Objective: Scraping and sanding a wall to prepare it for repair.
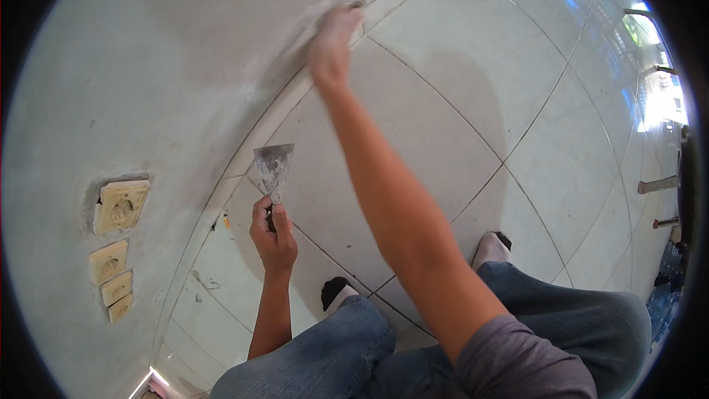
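My left hand [274, 240] grips a putty knife [274, 165] by its handle and holds it upright near the baseboard. The flared metal blade points away from me, smeared with whitish residue. Stretched far forward, my right hand [334, 48] is at the foot of the pale wall [214, 52], just above the tiled baseboard [284, 103]. Its fingers are closed and slightly blurred. A small dark edge shows past the fingertips, but what it belongs to is hidden.
Yellowed wall sockets [120, 207] and plates [108, 261] line the wall at left. A cigarette butt-like orange bit [227, 221] lies by the baseboard. My socked feet stand on pale floor tiles [413, 125]. Furniture legs [657, 185] stick out at far right.
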Demonstrator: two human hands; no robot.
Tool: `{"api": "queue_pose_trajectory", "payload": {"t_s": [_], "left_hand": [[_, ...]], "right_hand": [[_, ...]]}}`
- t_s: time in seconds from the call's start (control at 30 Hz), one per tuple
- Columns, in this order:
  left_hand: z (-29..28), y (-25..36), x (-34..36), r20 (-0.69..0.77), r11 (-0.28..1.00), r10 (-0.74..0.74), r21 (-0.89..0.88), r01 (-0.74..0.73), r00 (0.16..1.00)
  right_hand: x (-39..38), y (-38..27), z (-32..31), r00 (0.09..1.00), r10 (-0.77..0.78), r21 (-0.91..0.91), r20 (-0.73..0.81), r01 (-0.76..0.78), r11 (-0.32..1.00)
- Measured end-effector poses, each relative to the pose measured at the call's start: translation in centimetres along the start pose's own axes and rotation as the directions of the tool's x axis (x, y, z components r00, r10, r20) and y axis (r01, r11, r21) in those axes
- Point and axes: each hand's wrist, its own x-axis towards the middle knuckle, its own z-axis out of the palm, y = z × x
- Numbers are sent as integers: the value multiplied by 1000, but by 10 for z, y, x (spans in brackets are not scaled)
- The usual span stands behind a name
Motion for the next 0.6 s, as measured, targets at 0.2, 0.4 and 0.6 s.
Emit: {"api": "queue_pose_trajectory", "payload": {"t_s": [0.2,0.4,0.6], "left_hand": [[-10,-15,0,5,999,-7,34,6,1000],[7,8,0,-4,1000,-8,-8,7,1000],[-5,-2,-2,12,996,-63,62,62,998]], "right_hand": [[-56,-19,38,981,-177,-94,75,184,978],[-27,21,8,977,210,34,-31,-209,977],[-53,-10,27,939,-322,-182,122,340,922]]}}
